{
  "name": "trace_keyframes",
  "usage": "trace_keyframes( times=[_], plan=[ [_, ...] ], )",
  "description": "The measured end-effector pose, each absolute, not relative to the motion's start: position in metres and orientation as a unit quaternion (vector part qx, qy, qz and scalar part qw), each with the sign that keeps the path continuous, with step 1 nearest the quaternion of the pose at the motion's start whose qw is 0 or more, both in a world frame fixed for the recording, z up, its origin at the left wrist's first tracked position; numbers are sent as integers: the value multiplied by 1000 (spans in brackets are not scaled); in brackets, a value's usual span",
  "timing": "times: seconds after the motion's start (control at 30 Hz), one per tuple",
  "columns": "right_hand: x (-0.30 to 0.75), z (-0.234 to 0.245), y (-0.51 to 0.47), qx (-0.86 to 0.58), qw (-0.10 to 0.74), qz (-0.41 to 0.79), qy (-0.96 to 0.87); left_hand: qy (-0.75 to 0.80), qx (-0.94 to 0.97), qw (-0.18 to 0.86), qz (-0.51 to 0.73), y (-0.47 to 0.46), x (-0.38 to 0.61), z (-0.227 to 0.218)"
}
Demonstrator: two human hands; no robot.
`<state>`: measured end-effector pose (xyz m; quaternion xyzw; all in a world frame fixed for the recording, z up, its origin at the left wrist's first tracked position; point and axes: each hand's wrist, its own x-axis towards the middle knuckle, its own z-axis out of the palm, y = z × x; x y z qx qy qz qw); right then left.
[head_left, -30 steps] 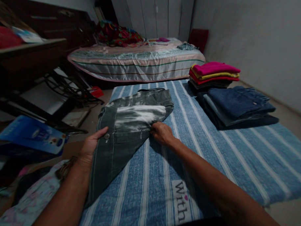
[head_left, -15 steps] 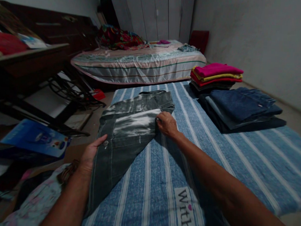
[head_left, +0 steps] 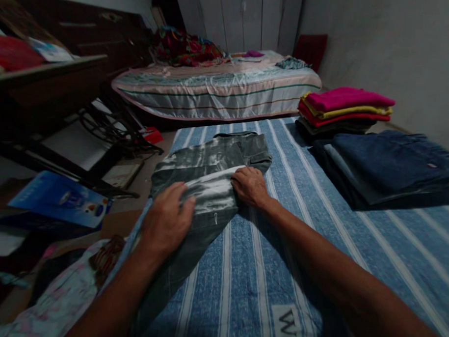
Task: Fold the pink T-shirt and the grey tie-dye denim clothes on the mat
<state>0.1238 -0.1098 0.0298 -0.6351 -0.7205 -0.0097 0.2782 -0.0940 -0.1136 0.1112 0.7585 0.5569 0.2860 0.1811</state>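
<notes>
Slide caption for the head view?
Left hand over, right hand on a faded grey-green garment atop striped blue cloth, folded clothes stacked at right.

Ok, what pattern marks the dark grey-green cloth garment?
The garment has whitish streaks; the head view shows them best.

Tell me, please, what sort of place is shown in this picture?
Probably a bedroom: a bed stands toward the back, what look like wardrobe doors rise behind it, and folded clothes are stacked on a striped cloth at the right.
</notes>
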Motion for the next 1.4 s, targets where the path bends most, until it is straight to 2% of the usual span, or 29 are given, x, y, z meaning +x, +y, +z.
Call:
trace_keyframes(
  times=[0.1, 0.2, 0.3, 0.5, 0.63, 0.87, 1.03, 1.23, 1.4],
  plan=[
    [114, 25, -104, -622, 275, 3, -733, 458, 883, 51, 93, -113, -52, 77],
    [116, 17, -101, -611, 253, 10, -750, 462, 887, -8, 15, -106, -38, 42],
    [124, 11, -99, -604, 242, 20, -759, 461, 887, -34, 8, -102, -45, 27],
    [134, 1, -99, -640, 246, 16, -728, 491, 870, -53, 5, -107, -51, 32],
    [144, -4, -99, -668, 220, -6, -711, 553, 830, -71, -11, -109, -49, 34],
    [146, -4, -100, -664, 215, -30, -716, 621, 780, -54, -45, -111, -62, 60],
    [145, -8, -100, -667, 225, -35, -710, 580, 809, -86, -23, -101, -43, 72],
    [148, -11, -99, -664, 227, -28, -712, 560, 824, -26, -85, -71, -48, 57],
    [148, -8, -101, -662, 227, -26, -714, 579, 811, 10, -77, -61, -93, 70]
  ],
)
